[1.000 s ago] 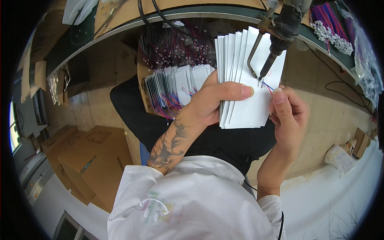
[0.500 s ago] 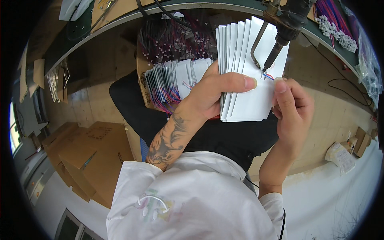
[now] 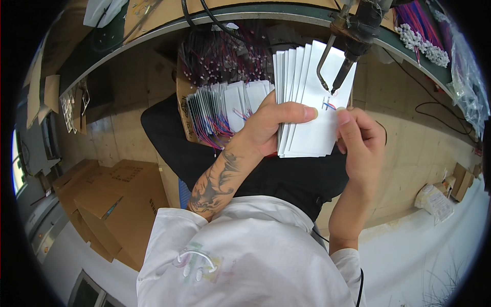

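Note:
My left hand (image 3: pixel 263 123) is closed round a fanned stack of flat white panels (image 3: pixel 307 135), its thumb pressed on the top one. Short red and blue wires (image 3: pixel 330 106) lie on that panel beside small metal contacts. Against the panel's right edge, my right hand (image 3: pixel 362 135) pinches the wires' far end between thumb and finger, mostly hidden there. A soldering iron (image 3: pixel 344 71) points down from above, its tip just above the wire ends and apart from them. Next to the iron runs a thin bent metal tube (image 3: pixel 320 69), ending near the tip.
Beyond my left hand, a cardboard box (image 3: pixel 182 110) holds more white panels (image 3: pixel 232 105) with wires and dark bundles of connector leads (image 3: pixel 220 56). The bench edge (image 3: pixel 148 31) curves across the top. White-connector wires (image 3: pixel 422 43) lie at right. Large cartons (image 3: pixel 120 204) stand lower left.
The panel stack has dropped toward me and slightly left, with both hands. The wire ends, at the iron's tip before, now sit below it.

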### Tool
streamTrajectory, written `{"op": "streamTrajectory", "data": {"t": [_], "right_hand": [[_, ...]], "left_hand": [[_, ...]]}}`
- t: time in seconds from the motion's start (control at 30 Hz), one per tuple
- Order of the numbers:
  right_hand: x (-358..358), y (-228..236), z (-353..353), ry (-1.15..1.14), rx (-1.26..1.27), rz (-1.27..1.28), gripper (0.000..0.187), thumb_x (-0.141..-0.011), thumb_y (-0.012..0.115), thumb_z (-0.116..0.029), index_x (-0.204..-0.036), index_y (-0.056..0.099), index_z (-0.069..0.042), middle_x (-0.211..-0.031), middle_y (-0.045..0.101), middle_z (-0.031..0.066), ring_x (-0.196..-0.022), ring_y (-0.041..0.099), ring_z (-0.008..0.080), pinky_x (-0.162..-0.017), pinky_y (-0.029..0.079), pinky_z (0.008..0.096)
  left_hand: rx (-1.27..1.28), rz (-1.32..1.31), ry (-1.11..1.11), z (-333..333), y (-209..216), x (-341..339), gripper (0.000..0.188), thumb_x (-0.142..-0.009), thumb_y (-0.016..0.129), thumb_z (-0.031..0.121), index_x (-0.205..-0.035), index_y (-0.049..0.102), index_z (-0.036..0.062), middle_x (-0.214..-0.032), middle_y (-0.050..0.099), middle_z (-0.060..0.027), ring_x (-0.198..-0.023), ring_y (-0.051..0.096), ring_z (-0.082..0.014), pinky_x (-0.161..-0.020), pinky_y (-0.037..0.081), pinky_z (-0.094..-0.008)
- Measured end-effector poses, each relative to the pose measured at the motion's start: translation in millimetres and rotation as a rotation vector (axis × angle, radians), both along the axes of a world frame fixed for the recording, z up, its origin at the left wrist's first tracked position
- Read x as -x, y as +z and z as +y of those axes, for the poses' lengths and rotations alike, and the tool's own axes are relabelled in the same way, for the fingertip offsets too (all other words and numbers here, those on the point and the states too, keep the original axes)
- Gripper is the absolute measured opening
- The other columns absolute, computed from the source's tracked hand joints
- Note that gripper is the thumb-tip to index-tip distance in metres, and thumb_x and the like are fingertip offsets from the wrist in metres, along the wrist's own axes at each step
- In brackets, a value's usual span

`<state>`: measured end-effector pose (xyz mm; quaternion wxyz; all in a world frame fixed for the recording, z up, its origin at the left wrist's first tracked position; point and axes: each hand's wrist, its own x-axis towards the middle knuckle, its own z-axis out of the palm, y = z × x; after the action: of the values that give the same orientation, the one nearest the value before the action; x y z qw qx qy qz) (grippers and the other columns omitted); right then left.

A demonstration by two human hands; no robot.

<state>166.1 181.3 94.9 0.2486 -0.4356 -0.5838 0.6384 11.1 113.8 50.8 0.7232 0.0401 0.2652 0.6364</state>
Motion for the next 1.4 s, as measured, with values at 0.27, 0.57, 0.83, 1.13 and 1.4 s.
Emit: {"op": "streamTrajectory", "data": {"t": [0.27,0.57,0.83,1.13,1.4], "right_hand": [[-12.1,-72.2,-50.7,-0.04,0.052,-0.121,0.021,-0.086,0.065,-0.021,-0.084,0.052,-0.003,-0.069,0.048,-0.0032,-0.059,0.041,0.0047,-0.053,0.036,0.02],[-12.9,-113.8,-84.9,-0.09,0.317,-0.243,0.018,-0.089,0.061,-0.018,-0.086,0.058,-0.001,-0.068,0.054,-0.0003,-0.055,0.05,0.0069,-0.051,0.043,0.0212],[38.3,-153.5,25.0,-0.178,-0.02,-0.251,0.022,-0.091,0.055,-0.02,-0.086,0.056,0.001,-0.07,0.061,0.0069,-0.058,0.06,0.0121,-0.05,0.042,0.0235],[63.6,-203.2,87.5,0.117,-0.701,-0.463,0.035,-0.083,0.055,-0.02,-0.111,0.059,0.0,-0.102,0.062,0.0218,-0.09,0.059,0.039,-0.082,0.046,0.0379],[-21.8,-119.0,68.2,-0.045,-0.247,-0.345,0.024,-0.089,0.057,-0.014,-0.106,0.058,0.003,-0.09,0.065,0.0073,-0.081,0.058,0.0099,-0.07,0.046,0.0231]], "left_hand": [[0.205,-0.098,0.07,-49.6,-61.5,-12.1,0.049,-0.073,0.063,0.004,-0.119,0.048,-0.0038,-0.106,0.059,-0.0169,-0.095,0.061,-0.0273,-0.084,0.052,-0.039],[0.336,-0.149,0.014,-98.2,-110.4,1.7,0.048,-0.075,0.062,0.006,-0.12,0.048,-0.004,-0.106,0.06,-0.0173,-0.096,0.061,-0.0277,-0.083,0.052,-0.0388],[0.25,-0.116,0.111,-100.0,-134.2,19.9,0.048,-0.076,0.062,0.011,-0.121,0.05,-0.0023,-0.108,0.061,-0.0135,-0.095,0.061,-0.0221,-0.082,0.051,-0.0349],[0.203,-0.132,0.115,-96.3,-123.4,18.5,0.047,-0.078,0.061,0.012,-0.121,0.048,-0.0014,-0.105,0.061,-0.015,-0.091,0.064,-0.0271,-0.078,0.054,-0.0391],[0.256,-0.149,0.059,-99.0,-140.4,14.6,0.057,-0.075,0.061,0.014,-0.126,0.043,-0.0026,-0.11,0.058,-0.0187,-0.1,0.06,-0.0328,-0.088,0.049,-0.0443]]}}
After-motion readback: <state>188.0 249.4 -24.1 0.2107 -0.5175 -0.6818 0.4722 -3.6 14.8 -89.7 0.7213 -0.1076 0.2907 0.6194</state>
